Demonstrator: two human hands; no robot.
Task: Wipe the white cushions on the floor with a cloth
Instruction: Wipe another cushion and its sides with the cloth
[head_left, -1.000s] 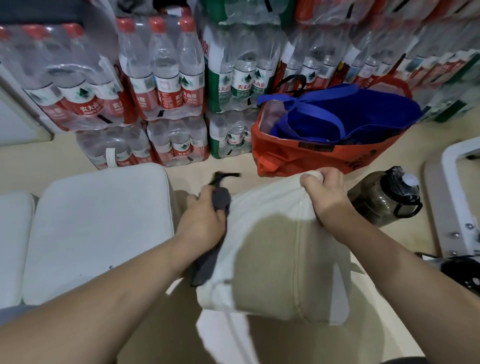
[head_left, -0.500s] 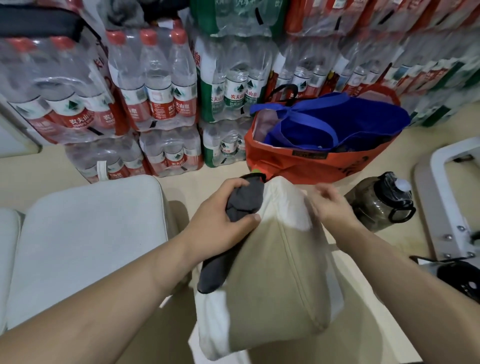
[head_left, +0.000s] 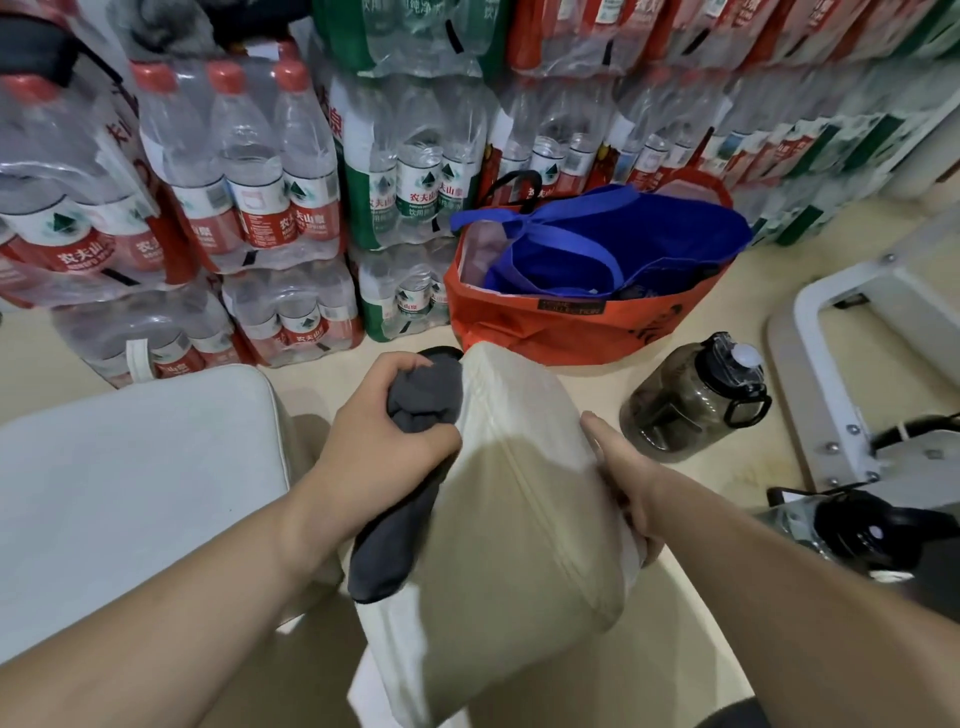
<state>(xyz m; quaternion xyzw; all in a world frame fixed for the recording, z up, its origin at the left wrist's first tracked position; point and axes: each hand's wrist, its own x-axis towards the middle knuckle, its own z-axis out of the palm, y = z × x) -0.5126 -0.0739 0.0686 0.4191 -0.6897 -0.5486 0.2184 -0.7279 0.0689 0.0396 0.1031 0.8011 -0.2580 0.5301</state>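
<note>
A white cushion (head_left: 519, 519) with a beige underside and a seam stands tilted on edge in front of me. My left hand (head_left: 379, 447) is shut on a dark grey cloth (head_left: 410, 467) and presses it against the cushion's upper left edge; the cloth hangs down along that side. Gripping the cushion's right side, lower down, is my right hand (head_left: 623, 483). A second white cushion (head_left: 130, 483) lies flat on the floor at the left.
Shrink-wrapped packs of water bottles (head_left: 249, 208) are stacked along the back. An orange bag with a blue bag inside (head_left: 587, 280) stands just behind the cushion. A dark jug (head_left: 696, 400) lies at the right, beside a white metal frame (head_left: 841, 374) and black cables.
The held cushion has turned more upright. My left hand with the cloth went from the left side up to its top edge. My right hand slid from the top corner down the right side.
</note>
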